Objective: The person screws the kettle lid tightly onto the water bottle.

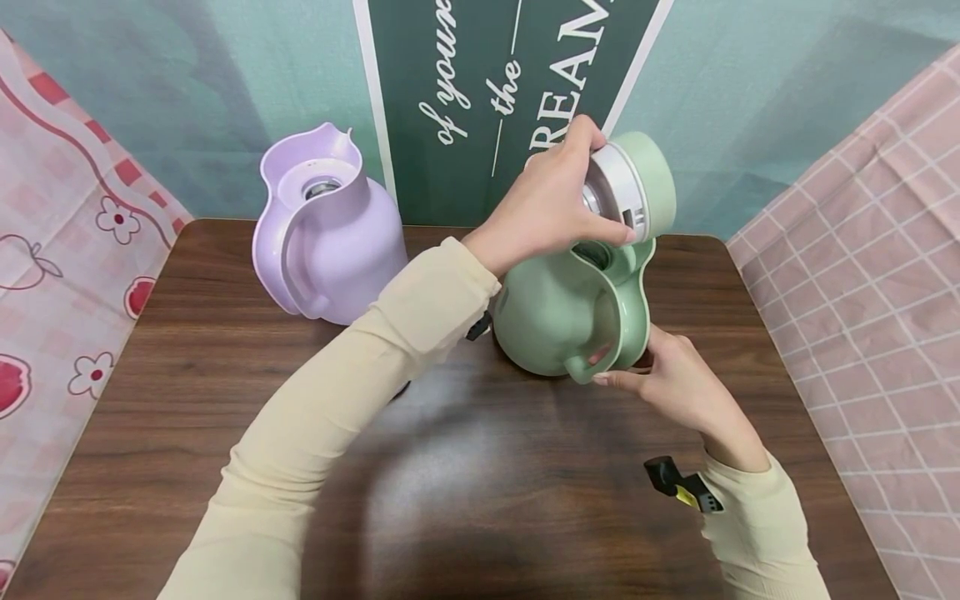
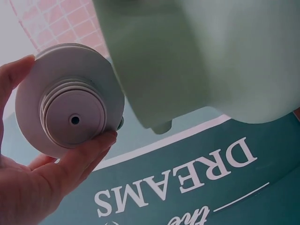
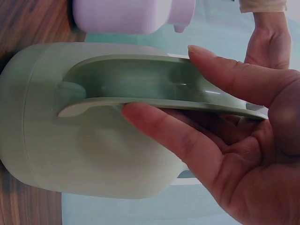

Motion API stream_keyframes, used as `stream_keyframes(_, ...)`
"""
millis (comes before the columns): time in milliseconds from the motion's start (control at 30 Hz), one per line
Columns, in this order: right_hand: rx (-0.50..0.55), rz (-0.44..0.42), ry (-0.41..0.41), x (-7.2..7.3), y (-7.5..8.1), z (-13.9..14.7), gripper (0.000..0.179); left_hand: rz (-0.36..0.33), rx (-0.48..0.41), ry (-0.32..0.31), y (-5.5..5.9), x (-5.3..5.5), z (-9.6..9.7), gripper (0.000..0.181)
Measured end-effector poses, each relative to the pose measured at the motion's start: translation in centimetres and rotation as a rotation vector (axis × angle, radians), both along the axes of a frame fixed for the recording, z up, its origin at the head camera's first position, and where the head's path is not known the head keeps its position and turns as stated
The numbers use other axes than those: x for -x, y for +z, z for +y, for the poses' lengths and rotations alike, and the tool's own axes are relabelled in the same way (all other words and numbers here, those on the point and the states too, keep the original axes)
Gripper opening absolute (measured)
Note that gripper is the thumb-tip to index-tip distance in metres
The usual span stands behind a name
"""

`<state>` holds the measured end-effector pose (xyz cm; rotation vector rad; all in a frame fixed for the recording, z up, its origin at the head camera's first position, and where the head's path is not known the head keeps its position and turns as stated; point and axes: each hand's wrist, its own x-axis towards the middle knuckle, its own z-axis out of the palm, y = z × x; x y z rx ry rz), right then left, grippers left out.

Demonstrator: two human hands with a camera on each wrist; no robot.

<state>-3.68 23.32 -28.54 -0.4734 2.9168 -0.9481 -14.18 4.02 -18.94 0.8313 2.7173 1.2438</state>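
Nearby, the right hand (image 1: 686,387) holds the handle (image 1: 635,317) of the green vacuum jug (image 1: 543,308), thumb and fingers on either side, the jug upright on the tabletop (image 1: 540,500). Beyond, the left hand (image 1: 543,204), nearer the jug's mouth (image 1: 592,254), pinches the lid (image 1: 654,187) by its edge just above it; the lid tips sideways, its threaded plug (image 2: 75,117) facing the left palm, not down into the mouth. Lid and fingers partly hide that mouth; whether lid and jug touch is unclear. Off left stands a lilac jug (image 1: 348,237); behind, a lettered banner (image 1: 487,37) is cut off.
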Motion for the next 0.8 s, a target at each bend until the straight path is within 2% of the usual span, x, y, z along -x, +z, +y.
stream_keyframes(200, -0.004, 0.012, 0.009, 0.1, -0.2, 0.0, 0.025, -0.01, 0.079, -0.015, -0.7, 0.1, 0.6, 0.075)
stream_keyframes(367, -0.002, 0.003, 0.006, 0.1, -0.1, 0.0, 0.025, -0.031, 0.106, -0.025, -1.1, 0.1, 1.0, 0.075)
stream_keyframes(800, -0.003, -0.018, -0.003, 0.0, 0.0, 0.0, 0.027, -0.066, 0.196, -0.006, -1.2, 0.4, 1.2, 0.072)
